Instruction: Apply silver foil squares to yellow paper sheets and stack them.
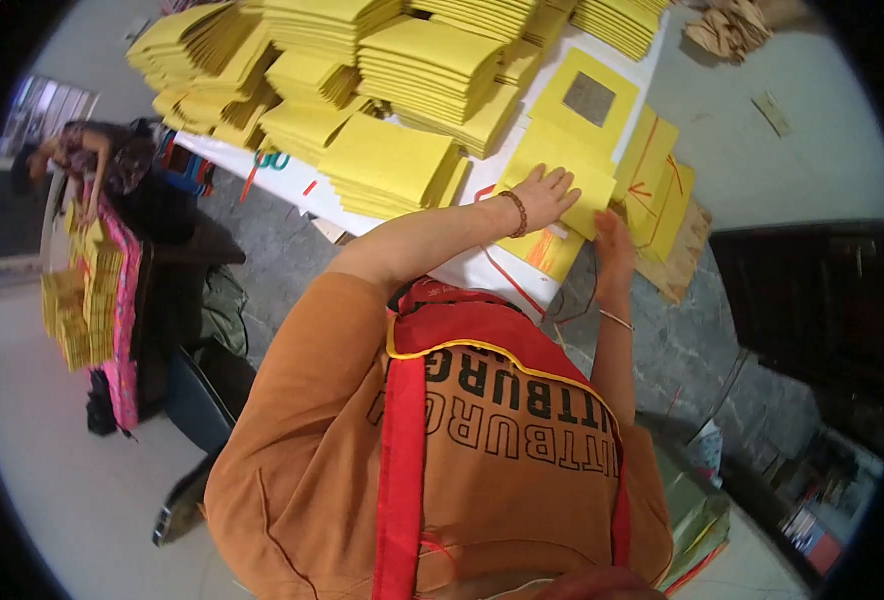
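My left hand (547, 197), with a beaded bracelet at the wrist, lies flat with its fingers spread on a yellow folded sheet (569, 150) at the right end of the white table. My right hand (614, 243) is at the right corner of that sheet. Its fingers are bent around the edge, and part of the grip is hidden. Just beyond lies a yellow piece with a grey rectangular window (602, 68). Under the near side of the sheet shows another yellow piece with orange markings (545, 252).
Tall stacks of folded yellow pieces (430, 65) cover the far table, with a nearer stack (387, 165) left of my hands. Yellow pieces with red cord (659, 190) lie to the right. Teal-handled scissors (273, 160) rest near the edge. At far left, a person (92, 165) bends over another table.
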`<state>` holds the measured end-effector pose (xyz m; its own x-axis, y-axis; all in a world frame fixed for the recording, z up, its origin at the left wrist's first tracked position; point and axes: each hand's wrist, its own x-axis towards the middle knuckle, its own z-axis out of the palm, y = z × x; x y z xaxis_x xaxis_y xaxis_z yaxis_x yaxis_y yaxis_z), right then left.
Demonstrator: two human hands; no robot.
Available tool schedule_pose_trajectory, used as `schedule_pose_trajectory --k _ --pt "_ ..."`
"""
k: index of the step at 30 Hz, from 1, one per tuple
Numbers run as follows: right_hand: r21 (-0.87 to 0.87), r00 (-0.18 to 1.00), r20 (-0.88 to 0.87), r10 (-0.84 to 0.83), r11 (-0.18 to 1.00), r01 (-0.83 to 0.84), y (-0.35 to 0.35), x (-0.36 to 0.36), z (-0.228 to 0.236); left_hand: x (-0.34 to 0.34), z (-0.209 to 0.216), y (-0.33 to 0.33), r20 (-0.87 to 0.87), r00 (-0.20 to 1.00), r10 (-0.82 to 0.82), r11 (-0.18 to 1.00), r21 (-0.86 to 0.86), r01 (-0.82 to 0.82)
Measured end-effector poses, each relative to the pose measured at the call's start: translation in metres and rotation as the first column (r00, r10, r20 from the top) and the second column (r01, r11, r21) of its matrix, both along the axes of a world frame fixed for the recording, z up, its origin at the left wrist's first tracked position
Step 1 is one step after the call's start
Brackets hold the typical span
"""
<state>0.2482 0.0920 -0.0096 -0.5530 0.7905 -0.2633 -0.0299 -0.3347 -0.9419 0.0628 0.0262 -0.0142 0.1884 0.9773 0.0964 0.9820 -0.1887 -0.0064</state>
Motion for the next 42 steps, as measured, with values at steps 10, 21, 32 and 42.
schedule_pose_trajectory --k 10,21,32,42 --pt "-0.009 0.982 -0.172 -0.083 0.997 0.082 -0.037 -0.030 0.031 -0.053 0.114 -0.068 0.456 0.858 -0.237 0.807 0.584 -0.088" --pt "-0.446 0.920 -0.104 0.379 0.808 -0.384 -0.122 -0.146 0.030 -0.145 0.046 -0.207 0.086 0.950 0.301 0.951 0.045 -0.306" --pt "-0.264 0.921 0.002 0.390 0.888 -0.376 -0.128 -0.196 0.032 -0.140 0.004 -0.222 0.958 -0.188 0.216 0.326 -0.252 -0.911" --pt "-0.136 0.893 0.028 0.448 0.887 -0.441 -0.116 -0.186 0.023 -0.147 0.020 -0.231 0.733 -0.624 0.271 0.599 -0.636 -0.487"
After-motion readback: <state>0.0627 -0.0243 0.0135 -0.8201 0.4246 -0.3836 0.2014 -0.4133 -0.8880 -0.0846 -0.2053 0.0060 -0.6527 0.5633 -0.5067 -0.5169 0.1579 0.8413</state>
